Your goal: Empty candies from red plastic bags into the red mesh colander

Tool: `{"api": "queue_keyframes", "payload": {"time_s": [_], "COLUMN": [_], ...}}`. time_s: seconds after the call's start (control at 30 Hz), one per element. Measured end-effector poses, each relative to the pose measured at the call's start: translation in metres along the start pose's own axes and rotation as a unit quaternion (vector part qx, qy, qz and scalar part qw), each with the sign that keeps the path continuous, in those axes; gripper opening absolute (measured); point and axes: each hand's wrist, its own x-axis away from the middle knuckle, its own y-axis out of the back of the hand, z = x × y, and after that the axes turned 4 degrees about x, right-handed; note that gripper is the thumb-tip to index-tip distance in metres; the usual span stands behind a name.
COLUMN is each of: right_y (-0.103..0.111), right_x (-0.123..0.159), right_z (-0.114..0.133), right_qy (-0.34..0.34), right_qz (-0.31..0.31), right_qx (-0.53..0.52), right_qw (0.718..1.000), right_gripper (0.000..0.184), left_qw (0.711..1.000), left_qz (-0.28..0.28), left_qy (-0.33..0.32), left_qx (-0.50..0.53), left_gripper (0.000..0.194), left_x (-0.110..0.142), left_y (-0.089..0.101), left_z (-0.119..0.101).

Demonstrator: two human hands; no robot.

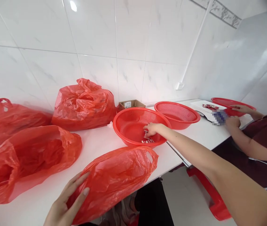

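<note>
My left hand (69, 199) grips the left end of a red plastic bag (114, 171), thumb and fingers around its edge. The bag lies with its mouth spread at the table's front edge, and one loop handle points right. My right hand (151, 129) reaches down into a red plastic colander (120, 133). Its fingers are closed on a small red-and-white packet (145, 134), partly hidden by them. Several similar small packets (149, 141) lie on the colander's bottom, just below the hand.
More red plastic bags stand at left: a wide-mouthed one (41, 153), a full one (84, 105) and another behind (18, 114). A cardboard box (135, 104) and second colander (178, 105) stand at back. A co-worker's hands (233, 121) are by a white scale (205, 114).
</note>
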Motion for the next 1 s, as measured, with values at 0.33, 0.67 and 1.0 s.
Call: {"api": "queue_keyframes", "payload": {"time_s": [0.33, 0.67, 1.0], "right_y": [-0.010, 0.029, -0.045], "right_x": [-0.013, 0.085, 0.094], "right_z": [-0.022, 0.080, 0.133], "right_qy": [0.021, 0.302, 0.246], "right_qz": [0.072, 0.078, 0.050], "right_qx": [-0.148, -0.491, -0.115], "right_qw": [0.986, 0.814, 0.961], "right_gripper": [0.040, 0.036, 0.051], "left_qw": [0.921, 0.916, 0.926], "left_qz": [0.020, 0.088, 0.021], "left_qy": [0.194, 0.159, 0.188], "left_qx": [0.337, 0.357, 0.326], "left_gripper": [0.048, 0.067, 0.073], "left_x": [0.002, -0.004, 0.016], "left_y": [-0.017, -0.036, -0.026], "left_z": [0.007, -0.023, -0.048]}}
